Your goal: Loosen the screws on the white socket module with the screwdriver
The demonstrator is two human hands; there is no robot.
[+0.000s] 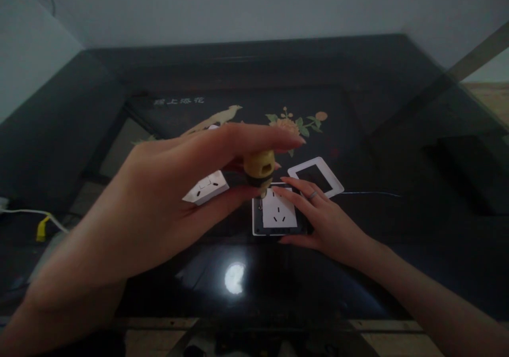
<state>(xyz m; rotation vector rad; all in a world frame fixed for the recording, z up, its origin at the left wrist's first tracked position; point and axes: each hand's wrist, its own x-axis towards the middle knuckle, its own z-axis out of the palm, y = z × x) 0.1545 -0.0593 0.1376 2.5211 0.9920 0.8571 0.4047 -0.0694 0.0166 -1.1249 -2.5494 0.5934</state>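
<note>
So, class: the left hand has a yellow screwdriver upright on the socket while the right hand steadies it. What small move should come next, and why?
Probably a slow twist of the screwdriver by the left hand. Its tip appears to meet the socket near the left edge, seemingly at a screw, and the right hand presses the socket flat on the table.

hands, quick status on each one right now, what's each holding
Left hand: closed around the yellow screwdriver handle, tip down on the socket plate.
Right hand: open, fingers flat on the socket plate, gripping nothing.
</note>
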